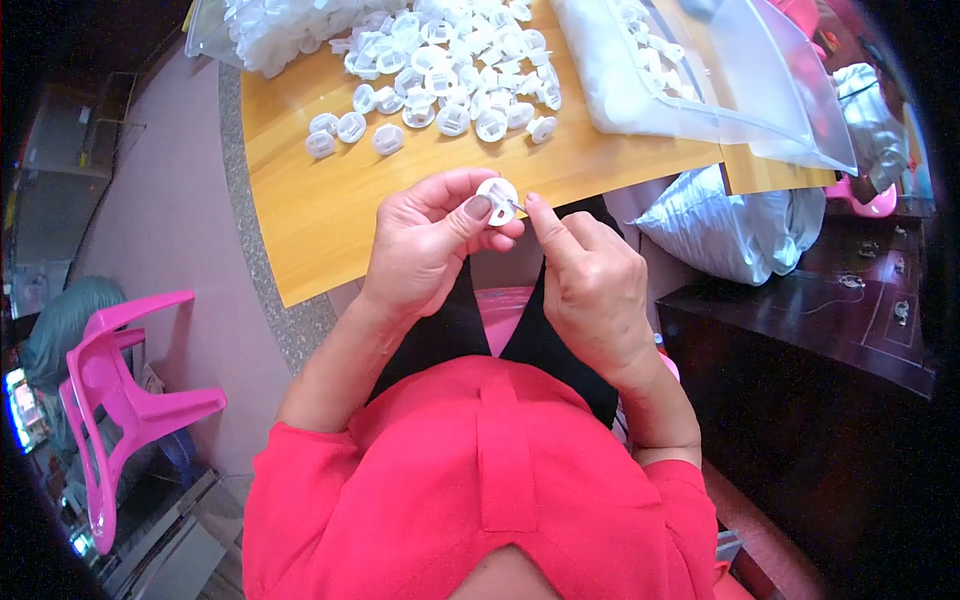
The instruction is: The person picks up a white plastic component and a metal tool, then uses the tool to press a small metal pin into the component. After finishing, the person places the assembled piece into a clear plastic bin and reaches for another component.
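Note:
My left hand (425,232) pinches a small round white plastic part (495,197) between thumb and fingers, just past the near edge of the table. A slot and a small hole show in its face. My right hand (590,265) is closed, its index finger pointing at that part. From the fingertip a thin metal-looking tip (517,207) reaches to the part's face; the rest of it is hidden in the hand. Beyond my hands, a pile of similar white plastic parts (440,80) lies on the table, with several loose ones (388,139) along its near side.
The wood-coloured table (310,230) ends close to my lap. A clear plastic bin (690,125) with white parts inside stands at right, and a bag of white pieces (290,35) at far left. A silvery sack (735,225) sits below right. A pink stool (140,400) is at left.

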